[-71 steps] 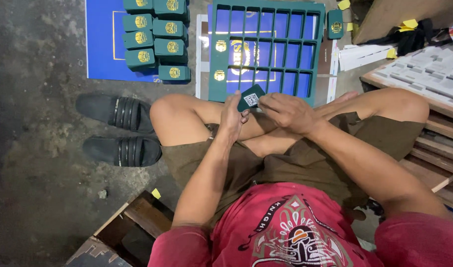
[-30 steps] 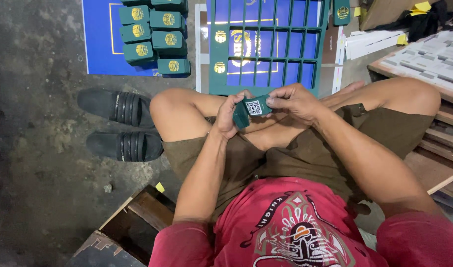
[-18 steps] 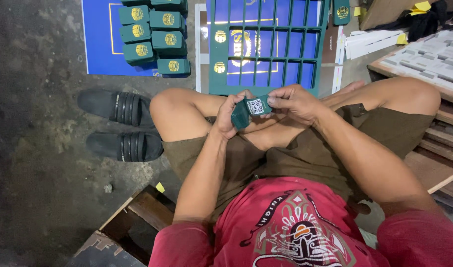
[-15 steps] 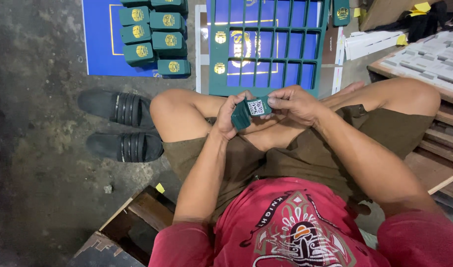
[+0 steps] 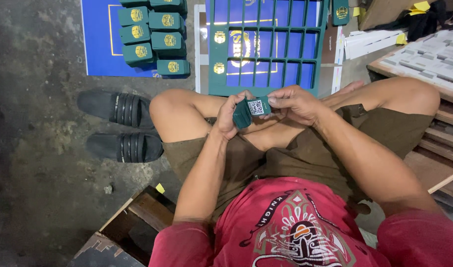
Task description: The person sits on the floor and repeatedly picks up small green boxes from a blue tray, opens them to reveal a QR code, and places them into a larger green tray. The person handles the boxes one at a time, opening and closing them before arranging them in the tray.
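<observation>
I sit cross-legged on the floor and hold a small dark green box [image 5: 249,110] in front of my knees, its end with a white square code label facing up. My left hand [image 5: 230,115] grips its left side and my right hand [image 5: 294,103] pinches its right end. Just beyond my hands lies a green divider tray [image 5: 266,86] with blue cells; a few cells on its left hold green boxes with gold emblems.
Several finished green boxes [image 5: 153,34] are stacked on a blue sheet [image 5: 98,44] at the upper left. A pair of black sandals [image 5: 118,126] lies left of my knee. Wooden pallet with grey trays [image 5: 429,59] at right; a wooden crate [image 5: 130,230] at lower left.
Both hands have lifted the small box slightly and turned it, so the labelled end now faces up between my fingers. The camera view shifted a little.
</observation>
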